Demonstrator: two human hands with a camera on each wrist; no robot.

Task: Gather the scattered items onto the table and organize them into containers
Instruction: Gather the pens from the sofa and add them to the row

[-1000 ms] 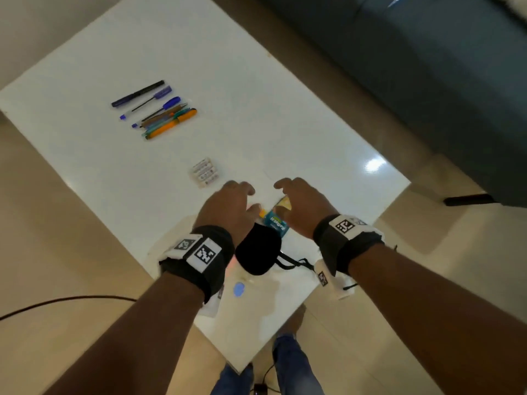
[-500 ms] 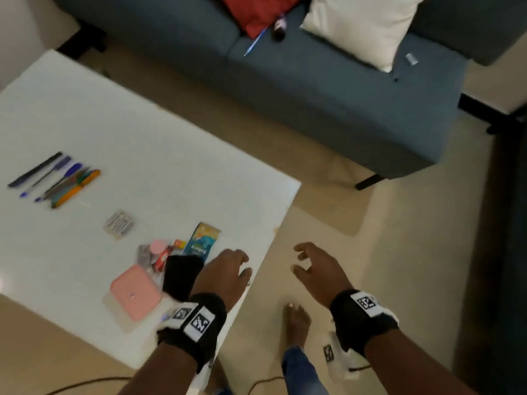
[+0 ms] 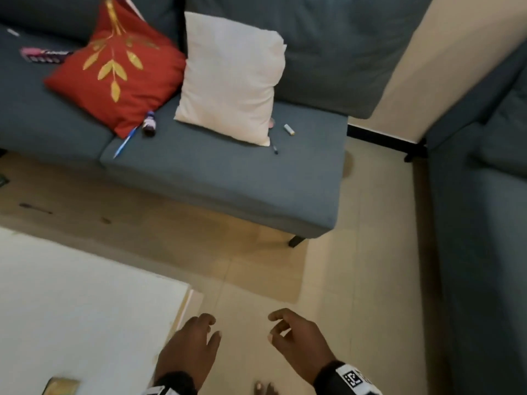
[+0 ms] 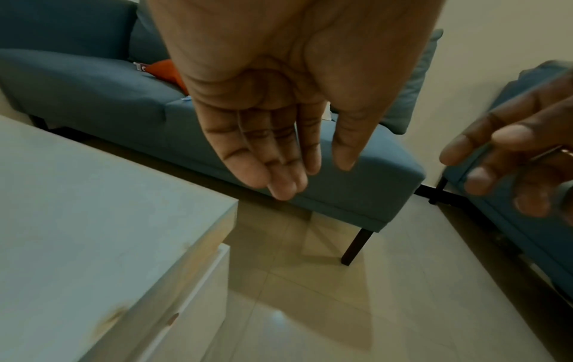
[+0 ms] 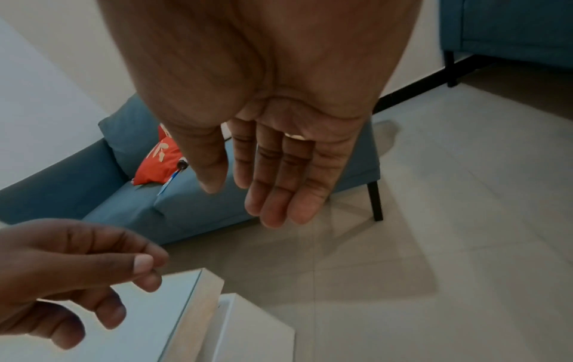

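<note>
Both my hands hang empty over the floor past the white table's [image 3: 85,309] corner. My left hand [image 3: 199,334] is relaxed beside the table edge, and my right hand [image 3: 281,329] is loosely curled holding nothing. On the blue sofa [image 3: 222,178] ahead lie a blue pen [image 3: 125,142], a small dark bottle [image 3: 149,125], a black pen [image 3: 274,148] and a small white tube [image 3: 289,129]. A pink and purple box [image 3: 42,55] rests at the sofa's far left. A small packet [image 3: 61,387] shows at the table's near edge.
A red cushion [image 3: 119,72] with gold leaves and a white cushion [image 3: 231,78] lean on the sofa back. A second blue sofa [image 3: 484,223] runs along the right. Tiled floor [image 3: 328,266] lies between the table and both sofas. My bare foot [image 3: 265,390] shows below.
Both hands have left the pouch and items on the table and now hang empty over the floor. The view has swung from the table up to the sofa.
</note>
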